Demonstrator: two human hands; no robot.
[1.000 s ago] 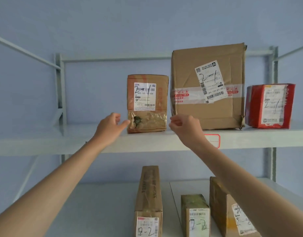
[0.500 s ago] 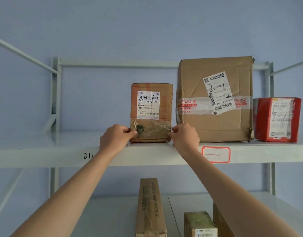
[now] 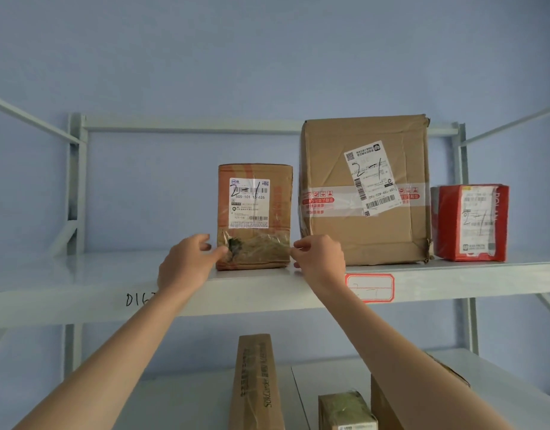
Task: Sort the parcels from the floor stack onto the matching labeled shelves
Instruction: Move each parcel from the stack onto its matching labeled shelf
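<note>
- Head view: parcel [image 3: 254, 217] marked 2-1 stands on shelf [image 3: 81, 283], matching its tag [image 3: 369, 287].
- Left hand [image 3: 186, 265] and right hand [image 3: 321, 259]: grip loose, fingers at the parcel's lower corners.
- Floor stack unseen; remainder unknown.

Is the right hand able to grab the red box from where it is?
Probably not straight away. The right hand is by the small brown parcel, and the big cardboard box stands between it and the red box. It would have to go round the front.

Three parcels stand on the upper shelf [image 3: 81, 283]: small brown box [image 3: 255, 217], big brown box [image 3: 365, 190], red box [image 3: 470, 223]. Three more show on the lower shelf [image 3: 180, 398]: long carton [image 3: 256, 383], green-topped box [image 3: 345, 409], brown box [image 3: 388, 405]. Two hands.
</note>
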